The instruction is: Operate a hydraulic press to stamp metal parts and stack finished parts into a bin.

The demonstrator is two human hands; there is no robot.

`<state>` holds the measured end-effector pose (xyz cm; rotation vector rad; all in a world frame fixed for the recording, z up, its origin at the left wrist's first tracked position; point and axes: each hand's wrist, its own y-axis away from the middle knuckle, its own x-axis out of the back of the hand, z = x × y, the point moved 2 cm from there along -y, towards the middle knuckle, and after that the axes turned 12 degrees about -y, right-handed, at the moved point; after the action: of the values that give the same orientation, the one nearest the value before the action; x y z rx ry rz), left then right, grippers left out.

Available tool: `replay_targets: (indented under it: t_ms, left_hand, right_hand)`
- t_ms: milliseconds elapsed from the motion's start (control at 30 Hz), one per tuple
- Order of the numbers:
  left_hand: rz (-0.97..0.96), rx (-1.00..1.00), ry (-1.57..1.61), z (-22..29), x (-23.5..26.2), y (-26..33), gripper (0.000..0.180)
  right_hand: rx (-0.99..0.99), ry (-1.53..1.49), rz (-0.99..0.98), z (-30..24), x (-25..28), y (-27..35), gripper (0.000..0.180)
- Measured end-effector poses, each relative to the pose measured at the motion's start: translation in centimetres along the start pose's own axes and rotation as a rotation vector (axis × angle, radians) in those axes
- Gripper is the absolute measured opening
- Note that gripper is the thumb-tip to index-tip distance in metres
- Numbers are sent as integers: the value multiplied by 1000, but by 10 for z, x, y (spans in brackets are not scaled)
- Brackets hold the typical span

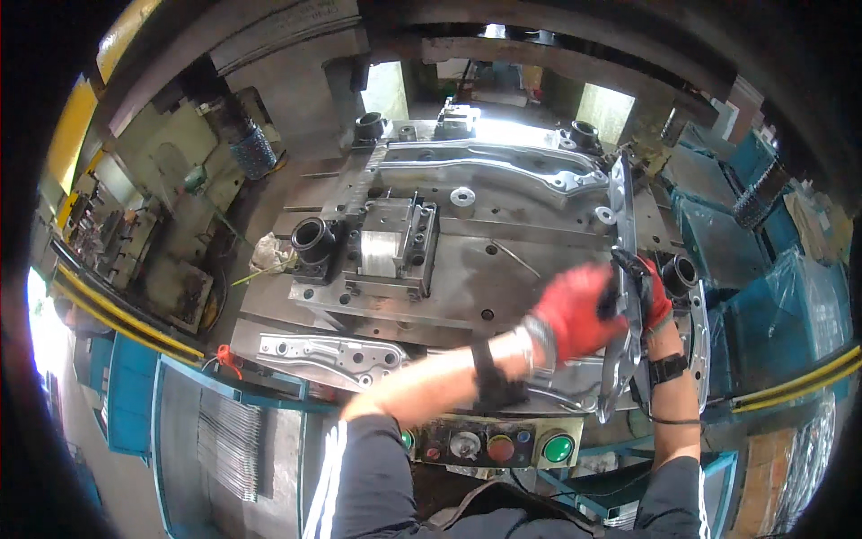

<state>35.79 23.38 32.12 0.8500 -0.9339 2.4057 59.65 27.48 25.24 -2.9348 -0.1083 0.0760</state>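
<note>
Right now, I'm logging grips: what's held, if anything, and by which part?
The right hand holds the long metal part around mid-length; the left hand is blurred beside it, grip unclear.

A long, narrow metal part [621, 208] is held up in the right hand [657, 304], its silvery-grey surface seen nearly edge-on. It is formed as a slender, contoured strip, with a wavy edge and a broader, shiny lower end. Its length is pointed away from the wearer, over the right side of the die plate [449, 310]. Its middle is partly covered by the blurred left hand [575, 312]; whether it is touched there cannot be told.
</note>
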Motion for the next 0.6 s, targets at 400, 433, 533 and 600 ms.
replay_targets:
  t_ms: [400,433,533,600]
  left_hand:
    - [-482,273,-1018,-166,110,-178,60]
    - [-481,280,-1055,-159,117,-171,62]
    - [-234,247,-1216,-110,132,-137,75]
    - [-264,184,-1406,-87,141,-110,83]
  right_hand:
    - [-13,-5,273,-10,-12,5,24]
    - [-70,-46,247,-17,-19,0,24]
    - [-351,-448,235,-43,-48,3,29]
    - [-361,-588,206,-47,-57,8,31]
